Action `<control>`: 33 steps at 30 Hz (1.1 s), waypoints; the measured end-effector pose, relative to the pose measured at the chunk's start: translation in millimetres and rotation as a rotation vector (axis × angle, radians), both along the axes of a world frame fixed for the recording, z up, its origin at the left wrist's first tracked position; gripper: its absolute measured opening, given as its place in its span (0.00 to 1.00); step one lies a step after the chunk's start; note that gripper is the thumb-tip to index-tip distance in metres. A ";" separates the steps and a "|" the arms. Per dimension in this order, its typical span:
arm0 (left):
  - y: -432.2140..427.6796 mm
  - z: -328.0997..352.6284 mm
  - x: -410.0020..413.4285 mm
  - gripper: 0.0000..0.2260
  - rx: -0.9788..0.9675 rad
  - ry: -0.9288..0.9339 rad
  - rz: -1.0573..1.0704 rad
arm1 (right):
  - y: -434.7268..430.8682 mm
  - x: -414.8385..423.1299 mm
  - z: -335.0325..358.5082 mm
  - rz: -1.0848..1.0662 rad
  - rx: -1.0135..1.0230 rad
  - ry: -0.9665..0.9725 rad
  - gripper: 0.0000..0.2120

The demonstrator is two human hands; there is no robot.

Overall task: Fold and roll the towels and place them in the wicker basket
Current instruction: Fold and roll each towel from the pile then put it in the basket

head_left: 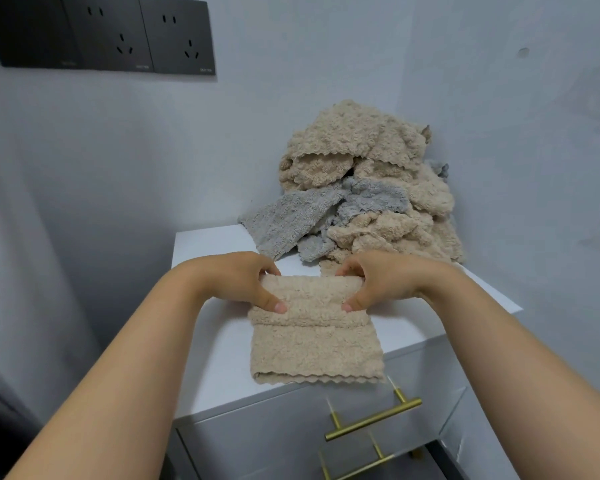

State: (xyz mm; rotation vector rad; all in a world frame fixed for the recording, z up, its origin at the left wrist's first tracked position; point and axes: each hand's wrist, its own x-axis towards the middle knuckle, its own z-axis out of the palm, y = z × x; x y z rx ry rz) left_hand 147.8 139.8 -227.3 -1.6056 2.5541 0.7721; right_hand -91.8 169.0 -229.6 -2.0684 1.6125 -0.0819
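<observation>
Head view, towel rolling under way. A white cabinet (pixel 215 358) fills the middle of the scene, set into a corner of pale wall. Its top carries all the cloth in view.

On the far right of the top, against the corner, lies a loose pile of towels (pixel 361 188), beige and grey, unfolded and tangled.

Near the front edge lies the folded beige towel (pixel 312 337), a narrow strip running from far to near. Its scalloped near hem reaches the cabinet's front edge. Its far end is turned over into the start of a roll.

The left hand (pixel 236 282) grips the left end of that roll and the right hand (pixel 385 282) grips the right end. On each, the fingers are curled over the far side and the thumb presses the near side. Neither palm lies flat.

Below the front edge, a brass drawer handle (pixel 373 419) projects toward the viewer. The wicker basket is not in view.

Handling, as judged: the towel looks light, thick-piled and limp, with no stiffness of its own, so a roll would slacken if released. Hold is probably best kept at both ends of the roll, with even pressure so the edges stay aligned. The pile gives friction, so slipping seems unlikely.
</observation>
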 end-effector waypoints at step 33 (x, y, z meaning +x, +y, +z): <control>8.8 13.6 -10.8 0.19 -0.187 0.165 0.028 | 11.8 1.1 17.4 0.096 -0.194 0.065 0.16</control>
